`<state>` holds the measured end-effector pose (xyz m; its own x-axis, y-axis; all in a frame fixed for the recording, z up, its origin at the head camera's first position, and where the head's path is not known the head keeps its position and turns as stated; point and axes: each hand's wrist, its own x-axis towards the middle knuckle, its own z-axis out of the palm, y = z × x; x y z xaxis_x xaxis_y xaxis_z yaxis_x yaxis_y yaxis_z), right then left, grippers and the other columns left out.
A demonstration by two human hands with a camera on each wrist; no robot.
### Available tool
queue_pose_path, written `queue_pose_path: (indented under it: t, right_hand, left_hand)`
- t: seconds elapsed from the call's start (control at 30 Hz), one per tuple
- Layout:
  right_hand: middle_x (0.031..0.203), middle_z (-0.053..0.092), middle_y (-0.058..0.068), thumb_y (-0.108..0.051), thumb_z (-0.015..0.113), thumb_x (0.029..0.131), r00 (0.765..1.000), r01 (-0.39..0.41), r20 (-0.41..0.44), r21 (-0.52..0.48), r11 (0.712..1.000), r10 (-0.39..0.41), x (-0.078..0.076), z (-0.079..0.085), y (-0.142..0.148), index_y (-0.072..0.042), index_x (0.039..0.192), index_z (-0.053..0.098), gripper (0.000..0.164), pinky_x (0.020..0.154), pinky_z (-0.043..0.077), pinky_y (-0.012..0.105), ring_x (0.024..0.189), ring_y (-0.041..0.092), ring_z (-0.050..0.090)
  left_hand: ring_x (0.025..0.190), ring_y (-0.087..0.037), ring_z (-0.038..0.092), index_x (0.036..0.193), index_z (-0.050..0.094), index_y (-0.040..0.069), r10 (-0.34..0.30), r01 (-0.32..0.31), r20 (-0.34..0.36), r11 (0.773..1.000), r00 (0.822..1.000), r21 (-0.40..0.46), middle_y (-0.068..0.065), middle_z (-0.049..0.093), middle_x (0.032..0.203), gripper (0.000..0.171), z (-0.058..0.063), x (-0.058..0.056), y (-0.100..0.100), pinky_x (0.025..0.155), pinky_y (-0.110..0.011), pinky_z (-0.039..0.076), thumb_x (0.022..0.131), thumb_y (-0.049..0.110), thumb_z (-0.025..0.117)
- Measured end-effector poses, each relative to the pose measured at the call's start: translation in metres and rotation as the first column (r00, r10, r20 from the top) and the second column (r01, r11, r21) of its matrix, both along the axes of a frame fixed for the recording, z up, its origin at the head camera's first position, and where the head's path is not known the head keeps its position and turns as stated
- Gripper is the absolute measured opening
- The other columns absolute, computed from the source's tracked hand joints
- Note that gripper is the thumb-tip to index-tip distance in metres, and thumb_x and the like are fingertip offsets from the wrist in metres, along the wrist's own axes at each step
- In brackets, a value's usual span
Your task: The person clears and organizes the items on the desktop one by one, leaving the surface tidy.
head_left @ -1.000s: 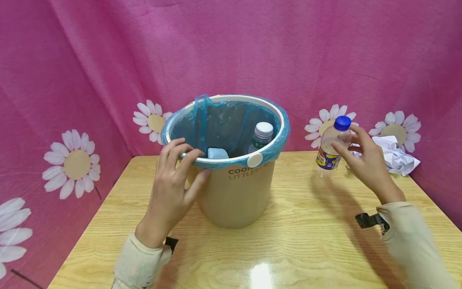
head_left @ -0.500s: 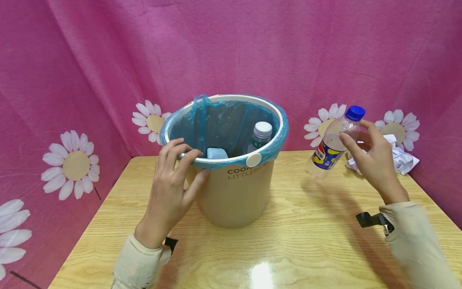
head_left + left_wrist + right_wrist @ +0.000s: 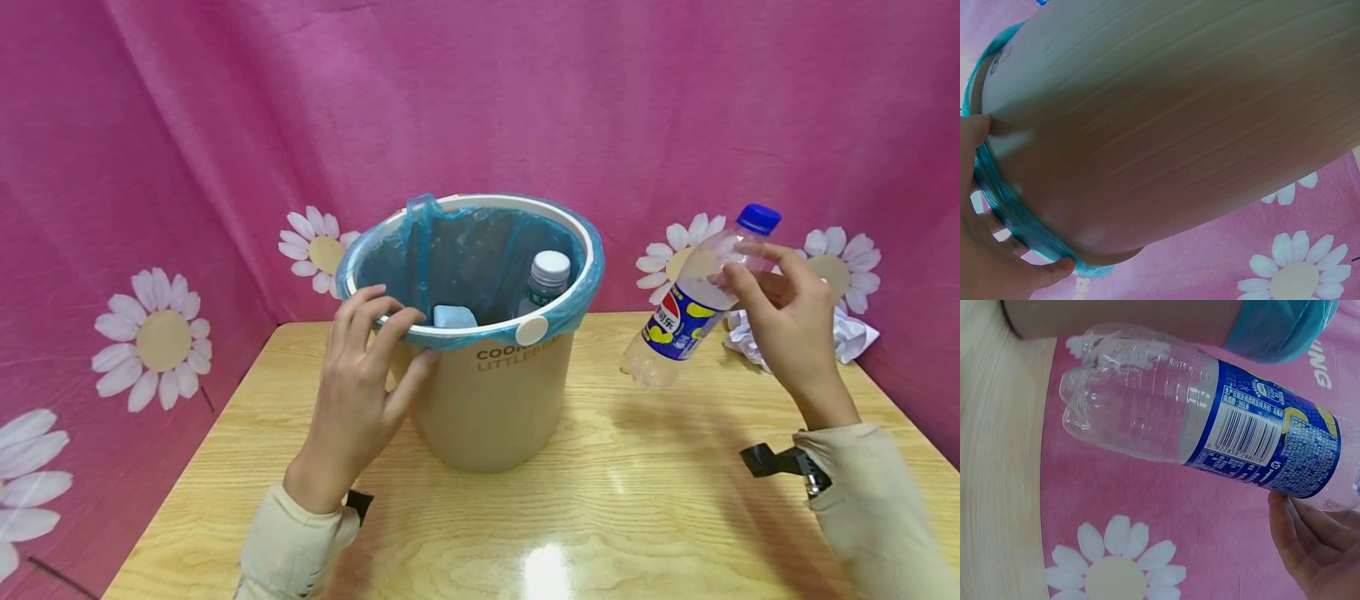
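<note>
My left hand point(image 3: 352, 392) holds the near left rim of a beige trash bin point(image 3: 487, 408), fingers over the edge and thumb outside. A blue bag point(image 3: 480, 233) lines the bin under a white ring. In the left wrist view the bin's ribbed wall point(image 3: 1179, 137) fills most of the picture. My right hand point(image 3: 795, 325) pinches a clear plastic bottle point(image 3: 720, 258) near its upper part. The bottle has a blue cap and a blue and yellow label, and it tilts with its base down to the left, above the table.
Inside the bin are a white-capped bottle point(image 3: 550, 279) and a light blue object point(image 3: 454, 317), partly hidden by the rim. Crumpled white paper point(image 3: 855, 333) lies behind my right hand on the wooden table point(image 3: 637, 500). A pink flowered curtain point(image 3: 637, 108) encloses the back and sides.
My right hand has moved slightly right with the bottle, lifting it and tilting it from nearly upright, its base swinging left. My left hand stays at the rim.
</note>
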<state>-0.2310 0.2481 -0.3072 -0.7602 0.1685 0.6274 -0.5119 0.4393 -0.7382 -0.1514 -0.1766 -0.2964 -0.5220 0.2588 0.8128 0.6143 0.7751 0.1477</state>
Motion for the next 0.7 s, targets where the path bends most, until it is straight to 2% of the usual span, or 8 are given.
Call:
queue_pose_path:
  t: [0.17,0.53,0.7]
  right_hand:
    - [0.091,0.073,-0.018,-0.020,0.064,0.097,0.999,-0.037,-0.015,0.009,0.999,0.038,0.001,0.006,-0.009,-0.007,0.128,0.064,0.033,0.065,0.051,0.012,0.080,0.000,0.070]
    - [0.091,0.073,-0.014,-0.016,0.061,0.098,0.995,-0.075,-0.061,-0.008,0.997,0.074,0.011,0.026,-0.015,-0.004,0.128,0.063,0.031,0.069,0.052,0.015,0.081,0.003,0.070]
    - [0.090,0.075,-0.010,-0.015,0.061,0.098,0.990,-0.122,-0.078,-0.041,0.992,0.119,0.009,0.037,-0.019,-0.004,0.126,0.063,0.030,0.062,0.055,0.016,0.076,0.005,0.071]
  left_hand:
    - [0.137,-0.032,0.038,0.124,0.061,0.012,0.006,-0.006,0.004,1.000,1.000,0.013,-0.014,0.054,0.125,0.040,0.000,0.001,0.000,0.109,-0.057,0.036,0.088,0.022,0.074]
    - [0.138,-0.032,0.037,0.124,0.061,0.013,0.006,-0.006,0.007,1.000,1.000,0.006,-0.015,0.053,0.126,0.040,-0.001,0.000,0.001,0.108,-0.058,0.037,0.088,0.024,0.074]
    - [0.139,-0.031,0.036,0.124,0.061,0.013,0.003,-0.003,0.008,1.000,1.000,0.004,-0.015,0.053,0.126,0.040,-0.001,0.000,0.002,0.107,-0.058,0.039,0.088,0.023,0.074]
